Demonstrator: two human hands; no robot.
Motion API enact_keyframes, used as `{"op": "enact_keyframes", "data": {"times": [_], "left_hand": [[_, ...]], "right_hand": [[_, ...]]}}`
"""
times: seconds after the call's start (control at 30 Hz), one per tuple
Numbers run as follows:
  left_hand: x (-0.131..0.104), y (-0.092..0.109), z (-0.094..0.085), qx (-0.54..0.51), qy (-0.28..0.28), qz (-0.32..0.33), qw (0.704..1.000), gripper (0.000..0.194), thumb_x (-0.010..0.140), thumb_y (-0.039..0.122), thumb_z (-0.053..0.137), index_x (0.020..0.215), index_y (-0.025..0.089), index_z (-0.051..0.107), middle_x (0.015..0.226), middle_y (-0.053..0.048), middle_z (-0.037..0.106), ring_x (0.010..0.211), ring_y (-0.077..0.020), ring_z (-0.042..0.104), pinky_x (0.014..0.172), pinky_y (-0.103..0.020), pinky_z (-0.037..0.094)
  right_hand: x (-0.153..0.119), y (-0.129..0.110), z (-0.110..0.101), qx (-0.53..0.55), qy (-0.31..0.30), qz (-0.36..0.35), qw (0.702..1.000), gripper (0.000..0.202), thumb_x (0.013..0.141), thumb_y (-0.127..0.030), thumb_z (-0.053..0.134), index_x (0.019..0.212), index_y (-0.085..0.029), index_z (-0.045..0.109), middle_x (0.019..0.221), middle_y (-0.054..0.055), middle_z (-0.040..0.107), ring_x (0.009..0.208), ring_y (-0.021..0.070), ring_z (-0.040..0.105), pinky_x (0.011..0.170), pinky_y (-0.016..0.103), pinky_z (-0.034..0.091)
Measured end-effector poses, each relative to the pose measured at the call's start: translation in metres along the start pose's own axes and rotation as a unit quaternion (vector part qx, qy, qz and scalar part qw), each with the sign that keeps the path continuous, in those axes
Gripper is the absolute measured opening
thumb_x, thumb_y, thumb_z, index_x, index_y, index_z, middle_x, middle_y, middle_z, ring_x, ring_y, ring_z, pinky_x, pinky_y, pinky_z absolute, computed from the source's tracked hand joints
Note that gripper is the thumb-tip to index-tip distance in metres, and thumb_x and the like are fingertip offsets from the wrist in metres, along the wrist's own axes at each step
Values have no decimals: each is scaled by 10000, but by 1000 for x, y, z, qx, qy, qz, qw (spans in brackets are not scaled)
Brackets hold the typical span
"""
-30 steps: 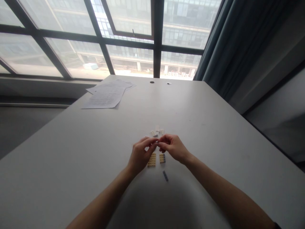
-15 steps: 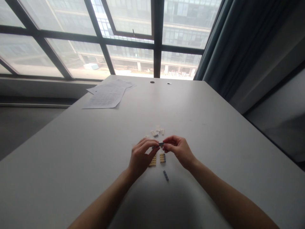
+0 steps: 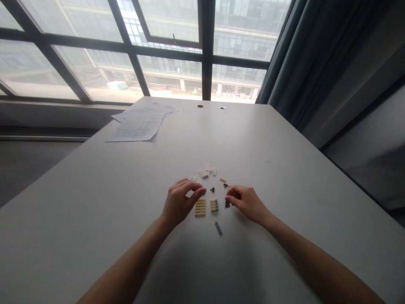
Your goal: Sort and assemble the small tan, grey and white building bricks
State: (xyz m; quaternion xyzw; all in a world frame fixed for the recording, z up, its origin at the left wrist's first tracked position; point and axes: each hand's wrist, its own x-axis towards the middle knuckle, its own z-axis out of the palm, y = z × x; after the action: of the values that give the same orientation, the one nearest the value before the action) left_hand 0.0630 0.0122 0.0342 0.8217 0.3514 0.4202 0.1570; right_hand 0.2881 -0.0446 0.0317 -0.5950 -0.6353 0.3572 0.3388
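Observation:
My left hand (image 3: pixel 181 201) is closed in a pinch, with a small dark toy brick (image 3: pixel 204 192) barely showing at its fingertips. Just below those fingertips lies a tan studded plate (image 3: pixel 200 208). My right hand (image 3: pixel 247 203) has its fingers pressed together on a dark grey toy brick (image 3: pixel 227 204), low over the table. Between the hands are a tan and grey brick block (image 3: pixel 214 205) and a small black piece (image 3: pixel 212 190). Nearer to me, a long grey brick (image 3: pixel 218 228) lies at a slant.
White bricks (image 3: pixel 212 172) lie loosely beyond the hands, and a small tan brick (image 3: pixel 222 180) is off to their right. Printed papers (image 3: pixel 136 126) spread over the far left of the white table (image 3: pixel 272 261). A dark curtain (image 3: pixel 294 63) hangs by the window.
My hands, which met over one dark grey brick, have parted to left and right and sunk toward the table. The small black piece and the tan plate now show between and below them.

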Motion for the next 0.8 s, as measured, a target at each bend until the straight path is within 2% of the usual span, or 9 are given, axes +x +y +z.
{"op": "enact_keyframes", "data": {"times": [0.07, 0.17, 0.33, 0.5, 0.63, 0.8], "left_hand": [[1, -13, -5, 35, 34, -38, 998, 227, 863, 376, 581, 754, 194, 663, 731, -25, 680, 676, -154, 599, 684, -280, 478], [1, -31, -8, 91, 50, -84, 991, 185, 847, 353, 579, 790, 201, 668, 780, -23, 684, 732, -175, 600, 722, -302, 481], [-3, -44, -4, 140, 9, -103, 985, 140, 828, 297, 570, 839, 207, 677, 918, -52, 677, 903, -227, 578, 838, -369, 466], [-5, -44, 2, 158, -30, -82, 984, 145, 834, 253, 564, 892, 211, 691, 1003, -59, 650, 962, -237, 544, 885, -404, 445], [-4, -40, 4, 153, -40, -82, 984, 158, 845, 270, 559, 903, 208, 693, 1010, -63, 647, 959, -235, 541, 881, -413, 446], [14, -29, 14, 166, -81, -57, 981, 172, 830, 269, 583, 961, 230, 687, 1072, -68, 636, 1020, -262, 523, 905, -442, 430]], "right_hand": [[-5, 6, -4, -106, 1, -16, 994, 108, 816, -248, 596, 747, -194, 659, 704, -4, 672, 642, 134, 584, 634, 254, 421], [-9, 11, -5, -188, 6, -28, 982, 121, 841, -219, 568, 766, -194, 660, 786, 15, 675, 706, 145, 591, 679, 258, 416], [-10, 14, 1, -280, 24, -55, 958, 131, 881, -222, 539, 825, -194, 655, 884, 43, 651, 805, 164, 581, 738, 267, 412], [-12, 18, -2, -278, 51, -75, 956, 139, 902, -238, 518, 881, -192, 647, 900, 44, 647, 833, 171, 582, 764, 279, 418], [-18, 23, -11, -256, 63, -77, 961, 140, 892, -270, 526, 880, -201, 648, 871, 36, 643, 778, 164, 584, 712, 276, 431], [-27, 33, -15, -228, 97, -92, 964, 143, 885, -265, 516, 859, -201, 642, 834, 43, 637, 760, 172, 583, 682, 280, 450]]}}
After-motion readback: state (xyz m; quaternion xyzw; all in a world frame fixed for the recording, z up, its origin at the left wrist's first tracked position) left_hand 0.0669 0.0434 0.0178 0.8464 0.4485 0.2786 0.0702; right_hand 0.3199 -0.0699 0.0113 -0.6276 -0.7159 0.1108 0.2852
